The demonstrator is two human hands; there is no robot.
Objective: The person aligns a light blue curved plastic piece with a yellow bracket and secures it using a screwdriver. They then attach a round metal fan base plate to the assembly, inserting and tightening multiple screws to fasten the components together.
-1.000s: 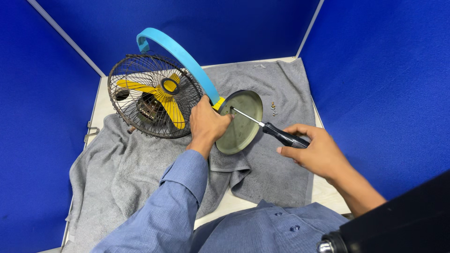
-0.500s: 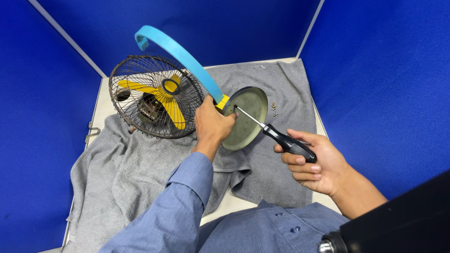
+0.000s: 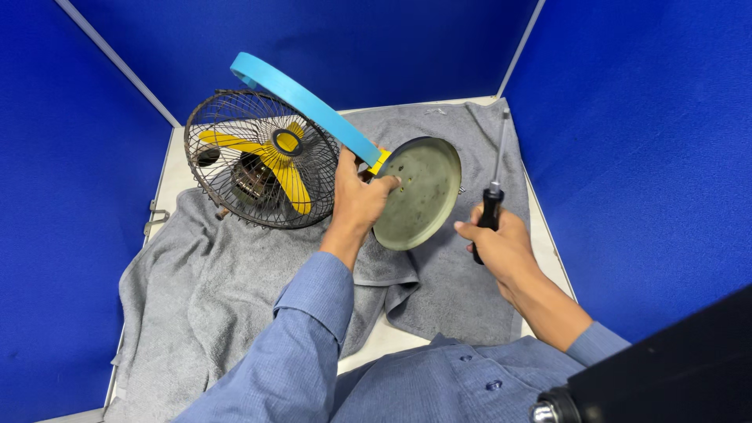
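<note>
A small table fan (image 3: pixel 262 160) lies tipped on a grey towel (image 3: pixel 211 290), toward the far left of the white table (image 3: pixel 168 168). Its cage is a round dome of thin dark wire, dulled and rusty in places, and through the mesh show three glossy yellow blades around a blue hub ring. A smooth, light blue plastic band (image 3: pixel 305 102) runs as a curved strip from the top of the cage down to the right, ending at a yellow joint just beside the fan's base disc (image 3: pixel 415 192). That disc is a shallow round metal plate with a dark rim; its dull greenish-grey underside, marked with a few small holes, faces the camera, tilted up off the cloth.

The left hand (image 3: pixel 356 200) grips the fan at the joint between band and disc, with its fingers curled tight around it and the thumb resting on the disc's edge. The right hand (image 3: pixel 497 247), near and to the right of the disc, is closed in a fist around the black handle of a screwdriver (image 3: pixel 495 184), whose slim steel shaft points up and away, clear of the disc.

The towel is soft, nubbly terry, rumpled into folds near the sleeves. Deep blue matte panels (image 3: pixel 627 141) wall the table on three sides.
</note>
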